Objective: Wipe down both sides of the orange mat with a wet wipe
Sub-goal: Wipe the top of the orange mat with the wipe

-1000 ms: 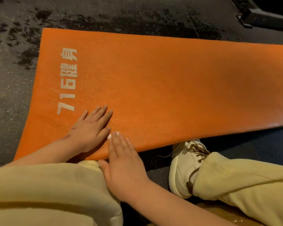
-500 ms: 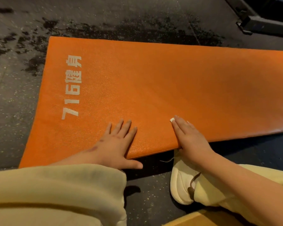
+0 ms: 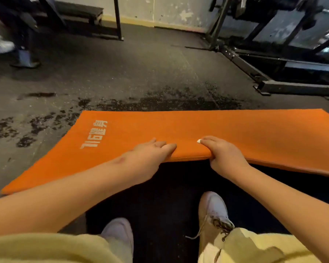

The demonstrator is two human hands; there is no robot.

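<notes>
1. Floor (image 3: 141, 76) carries the orange mat (image 3: 235, 133), which lies flat except for its raised near long edge. The frame cuts off its right end.
2. The mat looks light, padded and bendy, so it will likely sag. It is best held along that near edge with the hands apart. Its underside is hidden.
3. Left grip (image 3: 152, 151) and right grip (image 3: 223, 155) both clasp the edge, fingers on top and thumbs hidden beneath.
4. No wet wipe is visible. The white speck (image 3: 198, 141) at a right fingertip is too small to identify.
</notes>
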